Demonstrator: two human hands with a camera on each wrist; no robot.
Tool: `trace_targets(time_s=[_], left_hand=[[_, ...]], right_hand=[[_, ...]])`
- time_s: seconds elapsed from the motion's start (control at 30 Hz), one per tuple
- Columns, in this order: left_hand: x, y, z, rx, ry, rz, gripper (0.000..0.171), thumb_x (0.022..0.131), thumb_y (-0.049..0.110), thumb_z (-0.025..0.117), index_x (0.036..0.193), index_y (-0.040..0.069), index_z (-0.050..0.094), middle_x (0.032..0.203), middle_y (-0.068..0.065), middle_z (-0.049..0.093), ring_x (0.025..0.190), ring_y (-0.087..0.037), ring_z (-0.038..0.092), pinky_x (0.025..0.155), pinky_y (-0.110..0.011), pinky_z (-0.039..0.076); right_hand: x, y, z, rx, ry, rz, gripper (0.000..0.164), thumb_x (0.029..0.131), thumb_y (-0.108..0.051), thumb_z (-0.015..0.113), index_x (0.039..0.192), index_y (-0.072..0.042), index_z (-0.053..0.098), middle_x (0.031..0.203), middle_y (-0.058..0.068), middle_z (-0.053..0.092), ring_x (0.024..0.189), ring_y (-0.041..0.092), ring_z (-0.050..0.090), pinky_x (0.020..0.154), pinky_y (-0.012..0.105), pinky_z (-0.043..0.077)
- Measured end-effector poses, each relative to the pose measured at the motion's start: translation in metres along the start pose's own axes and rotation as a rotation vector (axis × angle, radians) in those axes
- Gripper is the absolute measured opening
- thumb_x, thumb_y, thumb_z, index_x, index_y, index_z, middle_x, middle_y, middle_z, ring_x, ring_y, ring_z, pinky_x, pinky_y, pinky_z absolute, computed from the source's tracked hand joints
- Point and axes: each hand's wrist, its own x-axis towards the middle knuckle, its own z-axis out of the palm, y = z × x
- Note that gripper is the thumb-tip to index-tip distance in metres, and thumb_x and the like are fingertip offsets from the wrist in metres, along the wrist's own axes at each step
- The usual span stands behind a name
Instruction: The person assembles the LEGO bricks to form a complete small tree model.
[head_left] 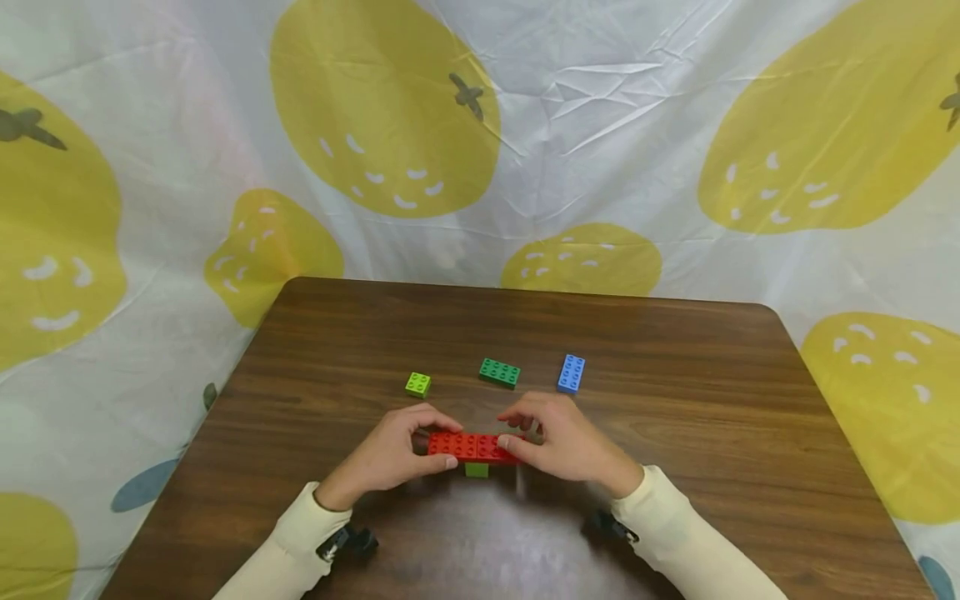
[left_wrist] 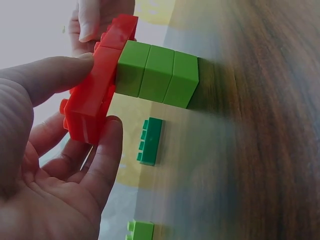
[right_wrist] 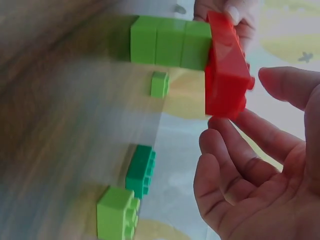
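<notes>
Two red studded toy bricks lie end to end, a left one (head_left: 452, 444) and a right one (head_left: 489, 447). They sit across the top of a stack of three light green bricks (left_wrist: 157, 74) standing on the table. My left hand (head_left: 390, 450) pinches the left red brick, thumb on its near side and fingers on the far side. My right hand (head_left: 562, 437) hovers at the outer end of the right red brick, thumb apart from it in the right wrist view and fingers loosely bent, fingertips close under its end.
Beyond the hands lie a small lime brick (head_left: 417, 384), a dark green brick (head_left: 499, 372) and a blue brick (head_left: 571, 373). Another lime brick (right_wrist: 116, 215) shows in the right wrist view. A fruit-print cloth (head_left: 570, 167) hangs behind the wooden table (head_left: 360, 325).
</notes>
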Motion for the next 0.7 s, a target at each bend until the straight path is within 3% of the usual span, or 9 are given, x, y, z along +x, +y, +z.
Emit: trace_targets(time_s=[0.3, 0.5, 0.7], left_hand=[[-0.001, 0.0, 0.0, 0.01, 0.008, -0.004, 0.04, 0.086, 0.03, 0.089, 0.122, 0.018, 0.077, 0.117, 0.006, 0.073, 0.105, -0.012, 0.067, 0.089, -0.029, 0.06], [-0.002, 0.0, 0.0, 0.008, 0.008, -0.004, 0.038, 0.086, 0.028, 0.089, 0.121, 0.021, 0.077, 0.117, 0.006, 0.073, 0.103, -0.011, 0.067, 0.088, -0.028, 0.06], [-0.002, 0.001, 0.0, 0.012, 0.003, -0.009, 0.038, 0.087, 0.029, 0.089, 0.122, 0.021, 0.077, 0.116, 0.007, 0.073, 0.102, -0.011, 0.067, 0.088, -0.028, 0.06]], right_hand=[[0.002, 0.015, -0.021, 0.003, 0.102, 0.054, 0.022, 0.094, -0.022, 0.08, 0.114, -0.014, 0.079, 0.099, -0.002, 0.075, 0.085, 0.02, 0.069, 0.07, 0.037, 0.059], [0.003, 0.037, -0.033, 0.0, 0.149, 0.141, 0.022, 0.095, -0.022, 0.08, 0.115, -0.014, 0.079, 0.095, -0.006, 0.072, 0.083, 0.013, 0.067, 0.071, 0.031, 0.057], [0.004, 0.062, -0.041, -0.007, 0.184, 0.211, 0.026, 0.095, -0.023, 0.08, 0.118, -0.013, 0.079, 0.103, 0.003, 0.075, 0.078, 0.016, 0.064, 0.069, 0.028, 0.053]])
